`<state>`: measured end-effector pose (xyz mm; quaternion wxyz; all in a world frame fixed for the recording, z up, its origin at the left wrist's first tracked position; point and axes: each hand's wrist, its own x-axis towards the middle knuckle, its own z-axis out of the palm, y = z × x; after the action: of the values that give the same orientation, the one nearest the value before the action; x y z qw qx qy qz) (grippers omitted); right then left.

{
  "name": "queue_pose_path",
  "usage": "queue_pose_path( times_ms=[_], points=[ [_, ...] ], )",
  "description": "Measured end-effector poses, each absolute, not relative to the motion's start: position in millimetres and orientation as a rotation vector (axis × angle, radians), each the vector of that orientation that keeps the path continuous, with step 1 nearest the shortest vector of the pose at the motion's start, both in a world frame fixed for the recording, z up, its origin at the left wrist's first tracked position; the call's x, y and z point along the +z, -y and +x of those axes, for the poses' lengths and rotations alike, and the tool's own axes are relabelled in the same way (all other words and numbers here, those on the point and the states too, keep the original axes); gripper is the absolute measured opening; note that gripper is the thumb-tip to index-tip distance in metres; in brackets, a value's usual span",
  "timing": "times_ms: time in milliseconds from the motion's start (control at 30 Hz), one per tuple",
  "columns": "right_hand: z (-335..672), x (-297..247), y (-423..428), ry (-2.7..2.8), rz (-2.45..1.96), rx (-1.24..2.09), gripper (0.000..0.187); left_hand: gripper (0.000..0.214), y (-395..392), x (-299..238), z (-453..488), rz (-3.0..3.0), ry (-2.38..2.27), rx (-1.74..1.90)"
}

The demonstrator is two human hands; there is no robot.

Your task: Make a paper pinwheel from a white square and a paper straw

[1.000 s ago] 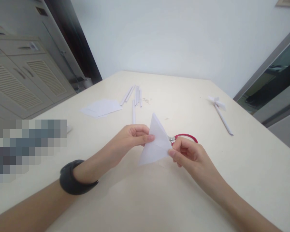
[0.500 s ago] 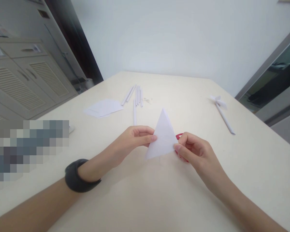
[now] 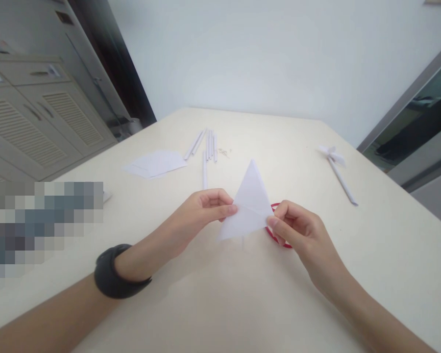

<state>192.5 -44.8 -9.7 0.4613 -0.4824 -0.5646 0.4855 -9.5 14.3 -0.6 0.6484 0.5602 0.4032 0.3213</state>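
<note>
A white sheet of paper folded into a triangle (image 3: pixel 249 203) is held above the cream table (image 3: pixel 220 304), its point tilted away from me. My left hand (image 3: pixel 202 211) pinches its left edge between thumb and fingers. My right hand (image 3: pixel 297 230) pinches the right corner. Red-handled scissors (image 3: pixel 275 235) lie on the table under my right hand, mostly hidden by the paper and fingers. A black band is on my left wrist.
White paper sheets (image 3: pixel 155 163) lie at the left middle of the table, with several rolled paper sticks (image 3: pixel 207 147) behind them. A paper pinwheel on a stick (image 3: pixel 337 169) lies at the right. Cabinets (image 3: pixel 33 117) stand to the left.
The triangle has turned from leaning left to more upright and a crease now shows across it. My right hand has shifted over the scissors, hiding most of them.
</note>
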Motion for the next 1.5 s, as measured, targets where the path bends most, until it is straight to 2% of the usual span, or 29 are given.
queue_pose_path(
  times_ms=[433,800,1033,1267,1500],
  points=[
    [195.1,-8.7,42.2,1.215,-1.195,1.234,0.027,0.013,-13.4,2.6,-6.9,1.293,-0.921,0.689],
    [196.6,-10.2,42.6,1.167,-1.183,1.261,0.029,0.028,-12.9,1.4,-7.8,1.378,-0.945,0.631],
    [197.5,-11.6,39.0,1.105,-1.179,1.257,0.028,0.014,-11.7,1.3,-8.3,1.394,-0.956,0.603],
    [198.0,-11.2,40.4,1.078,-1.188,1.279,0.028,0.021,-10.2,3.0,-6.7,1.44,-1.007,0.635],
    [199.1,-13.6,38.4,1.06,-1.171,1.286,0.028,0.015,-10.4,4.5,-6.5,1.453,-0.976,0.634]
  ],
)
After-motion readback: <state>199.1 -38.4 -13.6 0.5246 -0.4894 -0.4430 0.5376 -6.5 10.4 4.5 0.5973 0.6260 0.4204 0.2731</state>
